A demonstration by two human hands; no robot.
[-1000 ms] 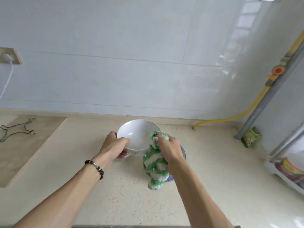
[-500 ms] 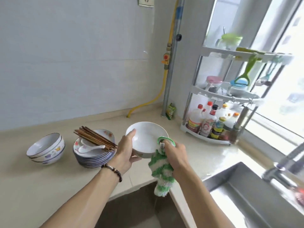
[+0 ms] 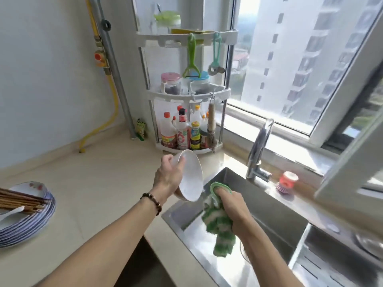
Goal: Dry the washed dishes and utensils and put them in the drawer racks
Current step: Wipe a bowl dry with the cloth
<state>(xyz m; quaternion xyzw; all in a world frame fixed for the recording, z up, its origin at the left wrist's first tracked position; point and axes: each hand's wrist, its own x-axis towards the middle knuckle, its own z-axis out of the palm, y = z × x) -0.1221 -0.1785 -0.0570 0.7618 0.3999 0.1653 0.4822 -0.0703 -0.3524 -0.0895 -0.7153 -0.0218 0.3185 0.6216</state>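
- Tilting on its side above the near-left corner of the sink (image 3: 275, 206), the white bowl (image 3: 191, 179) faces its hollow toward the right, over the edge where tabletop (image 3: 93, 183) meets basin.
- Left hand (image 3: 169, 177) grips the bowl from behind, its fingers (image 3: 180, 162) curled over the upper rim and the palm against the outside wall.
- Right hand (image 3: 233, 208) holds a green-and-white cloth (image 3: 218, 222) bunched in a closed fist just right of the bowl; the cloth's loose end hangs down over the sink.
- A beaded bracelet (image 3: 152, 200) sits on the left wrist.
- At the far left of the tabletop stands a stack of plates (image 3: 31, 222) with chopsticks (image 3: 18, 200) and a white spoon (image 3: 8, 213) lying on top.
- Behind the sink rises the faucet (image 3: 259, 148), with a red-topped dish brush (image 3: 287, 181) on the ledge to its right.
- A tiered corner rack (image 3: 186, 96) holds bottles and jars in the corner beside the window.
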